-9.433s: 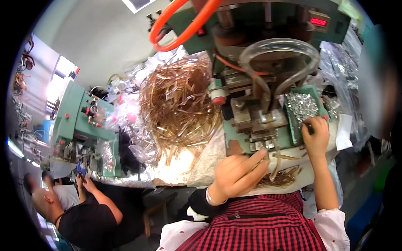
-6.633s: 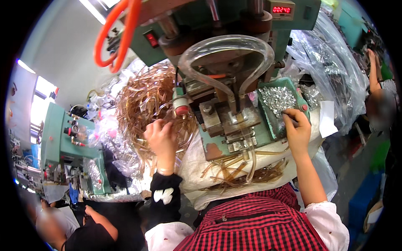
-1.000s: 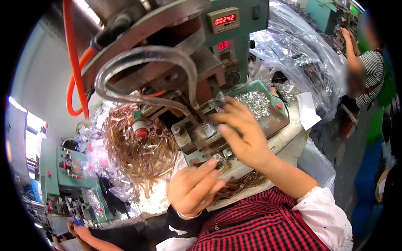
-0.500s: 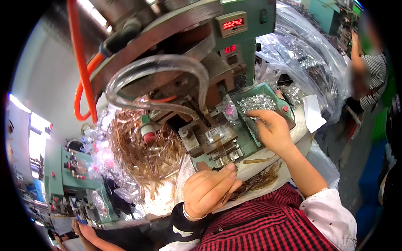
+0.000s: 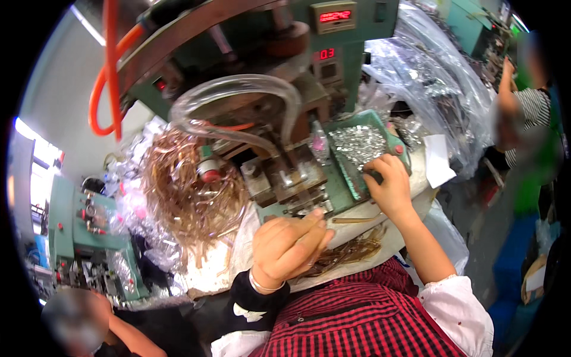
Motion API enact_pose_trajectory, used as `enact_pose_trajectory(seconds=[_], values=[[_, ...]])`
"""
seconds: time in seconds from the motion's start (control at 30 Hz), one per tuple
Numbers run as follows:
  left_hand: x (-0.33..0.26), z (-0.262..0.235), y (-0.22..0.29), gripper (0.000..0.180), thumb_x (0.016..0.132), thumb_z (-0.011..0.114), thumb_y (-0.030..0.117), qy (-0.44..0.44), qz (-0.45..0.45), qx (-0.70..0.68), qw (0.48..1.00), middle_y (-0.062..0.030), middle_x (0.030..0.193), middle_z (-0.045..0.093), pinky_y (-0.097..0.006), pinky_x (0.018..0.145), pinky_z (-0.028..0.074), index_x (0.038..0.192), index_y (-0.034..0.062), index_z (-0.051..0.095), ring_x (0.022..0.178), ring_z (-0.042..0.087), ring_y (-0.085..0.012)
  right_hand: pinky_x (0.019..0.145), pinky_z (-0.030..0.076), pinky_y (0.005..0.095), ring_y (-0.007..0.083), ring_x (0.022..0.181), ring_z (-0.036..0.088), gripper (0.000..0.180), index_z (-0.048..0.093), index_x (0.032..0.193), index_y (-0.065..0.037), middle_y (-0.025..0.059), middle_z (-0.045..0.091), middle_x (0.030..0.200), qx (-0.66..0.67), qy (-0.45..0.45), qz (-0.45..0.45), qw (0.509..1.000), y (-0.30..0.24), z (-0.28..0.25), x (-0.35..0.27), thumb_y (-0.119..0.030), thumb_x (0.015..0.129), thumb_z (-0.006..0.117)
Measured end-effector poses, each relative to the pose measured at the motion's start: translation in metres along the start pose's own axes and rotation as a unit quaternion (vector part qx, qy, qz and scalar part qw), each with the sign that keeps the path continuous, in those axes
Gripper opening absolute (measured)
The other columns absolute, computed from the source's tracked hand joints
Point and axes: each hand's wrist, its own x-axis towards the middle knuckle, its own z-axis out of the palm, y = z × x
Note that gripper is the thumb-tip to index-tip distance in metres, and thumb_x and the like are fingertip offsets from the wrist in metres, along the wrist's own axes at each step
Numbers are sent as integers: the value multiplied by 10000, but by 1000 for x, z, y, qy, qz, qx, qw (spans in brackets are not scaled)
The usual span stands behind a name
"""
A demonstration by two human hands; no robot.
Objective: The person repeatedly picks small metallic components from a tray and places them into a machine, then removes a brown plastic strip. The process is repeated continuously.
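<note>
My left hand (image 5: pixel 288 247) is at the front of the press's metal die block (image 5: pixel 296 178), thumb and forefinger pinched at its near edge. What the pinch holds, if anything, is too small to make out. Over the near part of a green tray (image 5: pixel 350 178) is my right hand (image 5: pixel 389 187), its thumb and fingertips curled together beside a heap of small shiny metal pieces (image 5: pixel 360 144). Anything between those fingertips is hidden. A clear hose (image 5: pixel 238 89) loops down to the die. On the bench by my left hand lies a bundle of brown strips (image 5: pixel 345 256).
A large tangle of brown translucent strips (image 5: pixel 190 196) covers the bench at left, beside a red button (image 5: pixel 209 171). One brown stick (image 5: pixel 357 220) lies near the front edge. Clear plastic sheeting (image 5: pixel 428 77) is heaped behind the tray. Other people sit at left and right.
The view has shifted and tilted. My right hand's fingers have drawn together at the heap's near edge. My left hand stays pinched at the die's front. The press's upper parts look different.
</note>
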Motion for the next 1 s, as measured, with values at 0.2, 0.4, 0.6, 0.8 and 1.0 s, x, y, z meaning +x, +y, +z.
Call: enact_pose_trajectory(seconds=[0.2,0.4,0.6,0.8,1.0], values=[[-21,-14,21,332,737,831,48,-7,-83,14,996,-181,1133,726,-315,636,547,1053,24,734,791,705,-243,782,470,447,344,925,581,111,651,845,-47,119,602,896,-60,12,-50,997,-3,20,8,-44,763,726],[-61,-72,20,255,775,756,-59,89,-213,191,954,-170,1061,735,-337,808,565,1022,-11,714,887,710,-278,795,473,428,358,917,607,111,626,909,-22,136,636,919,-35,74,-52,995,5,18,4,11,815,673],[-59,-112,-77,192,756,763,65,-34,-216,434,874,-104,1020,694,-438,809,475,940,43,714,934,610,-338,766,494,401,324,865,639,104,621,950,-17,145,657,890,74,58,63,994,10,25,21,-6,857,667],[-113,-86,-144,108,730,753,154,-195,-248,436,843,-75,804,567,-432,742,455,747,93,666,833,564,-299,775,497,318,225,845,637,78,669,942,-4,82,662,899,87,108,34,990,6,12,9,31,874,652],[-109,-110,-93,198,901,678,142,-132,-562,134,806,-87,679,668,-329,592,485,1084,69,694,600,631,-199,812,483,238,84,877,617,68,669,989,-2,16,677,924,300,89,188,931,5,-8,-9,21,930,646]])
